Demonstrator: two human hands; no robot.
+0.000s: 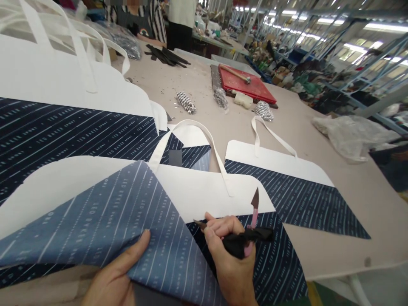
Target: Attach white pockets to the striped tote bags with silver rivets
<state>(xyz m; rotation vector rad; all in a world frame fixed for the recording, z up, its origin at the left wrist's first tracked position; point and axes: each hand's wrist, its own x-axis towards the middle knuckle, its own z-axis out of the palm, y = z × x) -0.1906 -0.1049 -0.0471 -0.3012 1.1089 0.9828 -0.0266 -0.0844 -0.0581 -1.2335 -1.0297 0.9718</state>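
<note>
My left hand (119, 270) grips the edge of a folded-back navy printed fabric panel (105, 212), thumb on the paler blue reverse side and fingers hidden beneath. Beside it, my right hand (231, 250) is closed around a pointed tool (234, 245) with a black-wrapped handle. Its dark tip reaches left, close to where the white and navy parts of the bag panel (197, 191) meet. A brown blade on a pink stem (255, 204) sticks up behind that hand; whether it belongs to the same tool I cannot tell. A white strap (194, 123) loops from the panel's top.
Stacked white-and-navy panels (79, 85) with straps lie left; another panel (280, 187) lies right. Farther back are a red board (251, 87) with a hammer (234, 73), rope bundles (185, 103) and black strips (167, 55). A plastic bag (353, 134) sits right. People stand behind the table.
</note>
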